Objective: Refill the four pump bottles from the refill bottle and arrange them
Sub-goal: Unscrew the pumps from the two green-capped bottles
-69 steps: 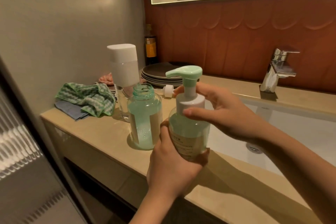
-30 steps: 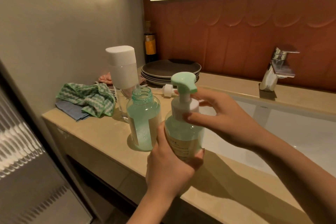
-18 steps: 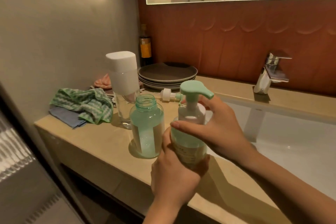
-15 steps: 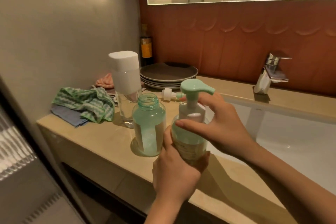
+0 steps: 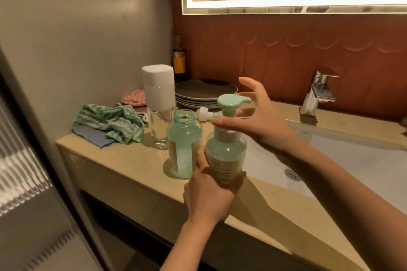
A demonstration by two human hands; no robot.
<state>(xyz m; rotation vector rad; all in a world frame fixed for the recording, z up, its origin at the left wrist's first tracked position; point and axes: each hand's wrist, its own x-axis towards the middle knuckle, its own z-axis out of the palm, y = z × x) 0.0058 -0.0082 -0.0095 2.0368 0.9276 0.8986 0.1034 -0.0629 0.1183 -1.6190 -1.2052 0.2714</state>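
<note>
Two round, clear-plastic bottles of pale mint liquid sit side by side at centre frame, over the glossy beige stone bench (image 5: 123, 160). The left grip (image 5: 209, 196), a bare hand, wraps its curled fingers round the lower belly of the capped pump bottle (image 5: 225, 156) and holds it upright just left of the white basin (image 5: 352, 167). That bottle has a white collar and a smooth mint-green pump head (image 5: 231, 102) with its spout pointing right.

The right grip (image 5: 259, 121) is spread wide around the pump neck, thumb raised and index finger straight across the front. Whether it touches, I cannot tell.

The uncapped mint bottle (image 5: 184, 143), with a threaded neck and a cream label, stands just left. A loose white-and-mint pump (image 5: 204, 114) lies on its side behind.

Further left are a clear drinking glass (image 5: 157, 132), a matte white rounded dispenser (image 5: 158, 89) and a crumpled green zigzag-woven cloth (image 5: 110, 122). Stacked dark round plates (image 5: 204, 92) sit behind. A chrome tap (image 5: 317, 92) stands at the right.
</note>
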